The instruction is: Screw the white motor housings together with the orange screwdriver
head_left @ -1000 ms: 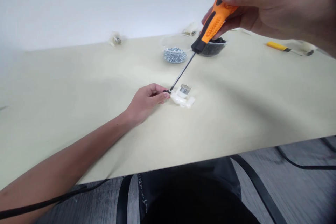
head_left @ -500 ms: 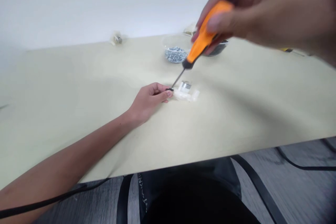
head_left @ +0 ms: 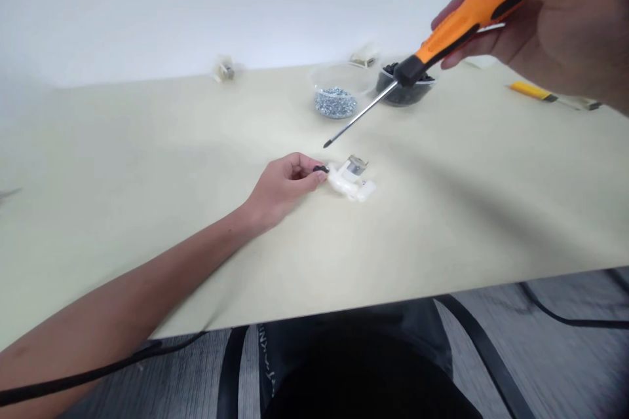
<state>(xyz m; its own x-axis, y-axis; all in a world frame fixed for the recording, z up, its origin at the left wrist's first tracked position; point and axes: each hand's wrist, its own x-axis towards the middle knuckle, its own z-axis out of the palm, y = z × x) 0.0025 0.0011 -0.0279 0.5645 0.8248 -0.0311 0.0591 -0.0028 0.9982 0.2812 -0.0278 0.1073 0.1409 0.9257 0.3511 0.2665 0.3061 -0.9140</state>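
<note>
Left hand (head_left: 282,183) rested on the pale table (head_left: 147,144), with thumb and fingertips pinched on a small black piece (head_left: 320,169). Most of that piece was hidden by the fingers, so its kind could not be made out. It sat at the end of a white plastic part (head_left: 346,183) fitted with a small metal piece (head_left: 356,165). Whether the black piece was seated in the white part could not be told.

Right hand (head_left: 550,19), cut off by the top and right frame edges, was wrapped around the orange-and-black handle of a Phillips-type screwdriver (head_left: 459,23). Its thin shaft angled down and left, the tip in the air just above and beside the left hand's fingertips, touching neither hand nor part. The tip was too small to confirm its shape.

Toward the far edge of the table stood a clear bowl of silver screws (head_left: 335,103) and, just beside it, a clear bowl of dark parts (head_left: 405,93), partly behind the screwdriver; those parts could not be identified. Farther right lay a yellow-handled tool (head_left: 528,90), its kind unclear. Two small white-and-metal parts (head_left: 225,69) lay along the far edge, too blurred to describe.
</note>
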